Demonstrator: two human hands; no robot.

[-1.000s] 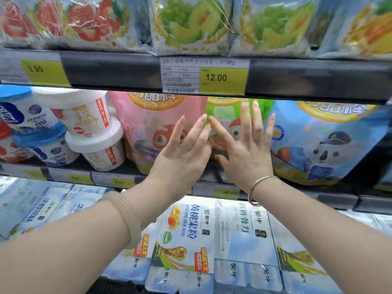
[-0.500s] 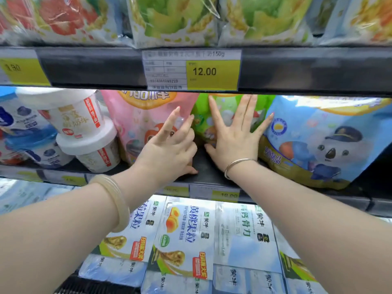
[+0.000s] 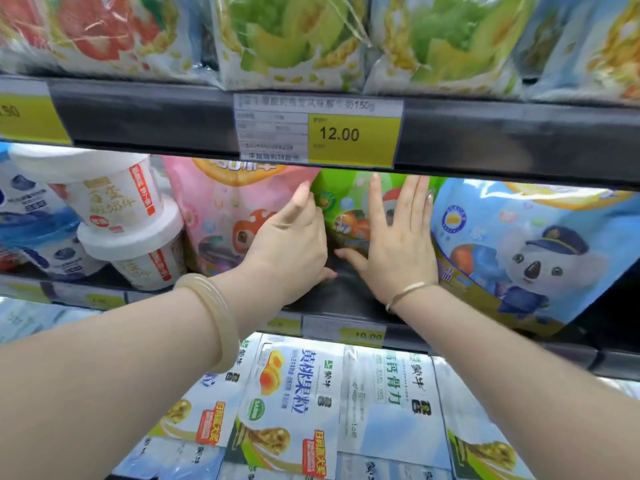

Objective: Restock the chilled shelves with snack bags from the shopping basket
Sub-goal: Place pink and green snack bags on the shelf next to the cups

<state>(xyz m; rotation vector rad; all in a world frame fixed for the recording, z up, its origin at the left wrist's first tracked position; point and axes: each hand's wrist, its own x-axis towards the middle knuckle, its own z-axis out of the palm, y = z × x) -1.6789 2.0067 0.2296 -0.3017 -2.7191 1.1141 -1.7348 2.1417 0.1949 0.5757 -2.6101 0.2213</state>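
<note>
Snack bags stand in a row on the middle shelf: pink bag, green bag set back between, blue bag. My right hand lies flat with straight fingers against the green bag, beside the blue one. My left hand, fingers loosely bent and grasping nothing, rests against the pink bag's edge.

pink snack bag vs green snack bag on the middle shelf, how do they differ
The pink snack bag stands at the shelf front, left of the hands; the green snack bag sits further back in the gap. The left hand rests on the pink one, the right hand lies flat on the green. Both carry cartoon prints.
</note>
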